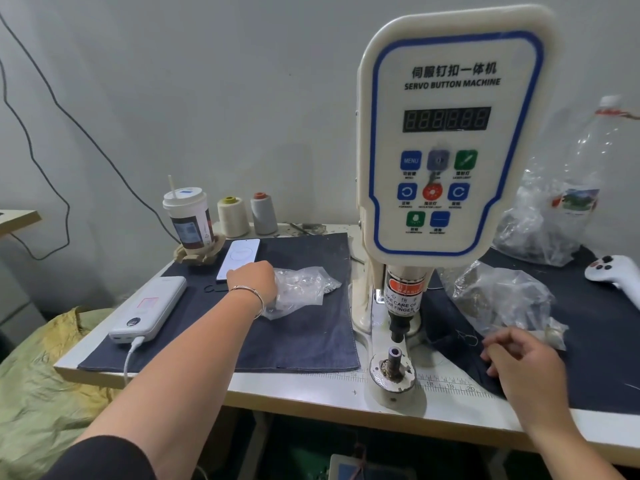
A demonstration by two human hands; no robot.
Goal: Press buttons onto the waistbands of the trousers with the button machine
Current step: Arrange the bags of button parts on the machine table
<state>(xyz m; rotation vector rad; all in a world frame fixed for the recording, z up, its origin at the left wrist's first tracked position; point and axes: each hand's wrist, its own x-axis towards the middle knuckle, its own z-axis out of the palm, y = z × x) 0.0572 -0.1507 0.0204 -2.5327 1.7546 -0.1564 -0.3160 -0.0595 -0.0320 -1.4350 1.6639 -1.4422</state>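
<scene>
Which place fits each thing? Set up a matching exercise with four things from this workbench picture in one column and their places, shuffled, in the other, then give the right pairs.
Things:
1. power bank
2. left hand
3. right hand
4. drink cup

Places:
A. on dark fabric right of the button machine
B. in a holder at the back left
C. near the table's left edge, cable plugged in
D. reaching into a clear plastic bag

Pairs: 1-C, 2-D, 3-A, 4-B

The button machine (450, 133) is showing a glossy cream plastic casing and a dull metal base. Matt dark denim cloth (304, 327) is covering the smooth white table (311, 386). A crinkled clear plastic bag (304, 285) is glinting.
</scene>
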